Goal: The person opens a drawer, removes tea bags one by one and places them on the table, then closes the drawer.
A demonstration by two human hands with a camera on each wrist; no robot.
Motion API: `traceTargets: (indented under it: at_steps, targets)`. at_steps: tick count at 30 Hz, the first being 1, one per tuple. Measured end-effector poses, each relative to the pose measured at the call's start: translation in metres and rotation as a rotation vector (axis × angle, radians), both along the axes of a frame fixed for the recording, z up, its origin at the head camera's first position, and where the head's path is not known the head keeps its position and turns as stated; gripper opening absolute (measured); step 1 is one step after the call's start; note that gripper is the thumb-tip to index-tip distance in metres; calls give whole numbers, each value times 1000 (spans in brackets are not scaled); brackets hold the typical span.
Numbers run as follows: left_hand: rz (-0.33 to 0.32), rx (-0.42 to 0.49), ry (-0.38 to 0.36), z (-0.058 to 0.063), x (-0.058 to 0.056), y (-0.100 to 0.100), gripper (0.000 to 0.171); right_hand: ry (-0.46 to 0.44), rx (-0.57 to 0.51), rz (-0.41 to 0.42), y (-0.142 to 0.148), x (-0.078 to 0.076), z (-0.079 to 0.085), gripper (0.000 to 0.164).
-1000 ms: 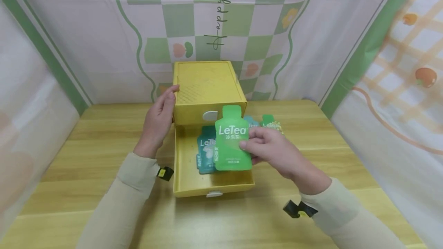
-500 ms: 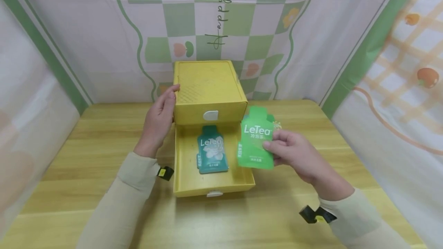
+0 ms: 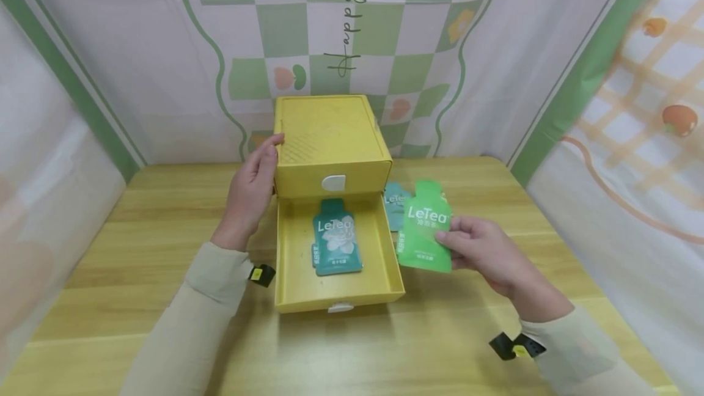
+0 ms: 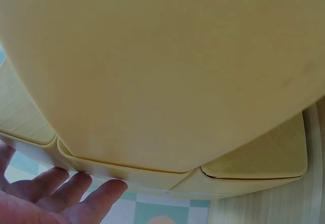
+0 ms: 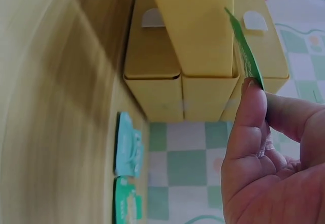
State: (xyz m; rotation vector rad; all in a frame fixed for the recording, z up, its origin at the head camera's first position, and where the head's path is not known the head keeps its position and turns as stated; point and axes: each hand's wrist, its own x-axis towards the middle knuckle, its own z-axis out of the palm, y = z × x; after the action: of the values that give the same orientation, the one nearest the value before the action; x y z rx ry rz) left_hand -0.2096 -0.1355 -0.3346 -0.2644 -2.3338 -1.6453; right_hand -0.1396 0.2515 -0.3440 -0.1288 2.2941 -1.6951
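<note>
A yellow drawer box [image 3: 330, 130] stands on the table, its pulled-out drawer [image 3: 286, 292] jutting toward me. My left hand [image 3: 250, 191] rests against the box's left side, fingers extended; the left wrist view shows those fingertips [image 4: 114, 186] near the box's edge. A teal LeTea tea sachet [image 3: 337, 240] lies in the drawer. Right of the drawer, my right hand [image 3: 484, 249] pinches a bright green LeTea tea sachet [image 3: 426, 231] between thumb and fingers, above the table. That sachet appears edge-on in the right wrist view.
Behind the held sachet, a light blue sachet [image 3: 395, 203] lies on the wooden table [image 3: 181, 219]. A green sachet [image 5: 124, 201] lies beside it in the right wrist view. A patterned curtain [image 3: 352, 29] closes off the back, with fabric on both sides.
My right hand has moved right with the green tea sachet, from over the drawer to beside it, uncovering the teal sachet inside. My left hand stays against the box.
</note>
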Motion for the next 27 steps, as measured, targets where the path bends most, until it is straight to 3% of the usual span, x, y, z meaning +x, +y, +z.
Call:
traceTargets:
  at_steps: [5,15,27]
  targets:
    - [-1,-9,2,0,0,0,57,-22,10,-10,8,0,-7,46]
    - [-4,-9,3,0,0,-1,57,-119,174,52,13,1,-34,41]
    - [-8,18,-20,0,0,0,57,-150,191,110,6,-4,-60,29]
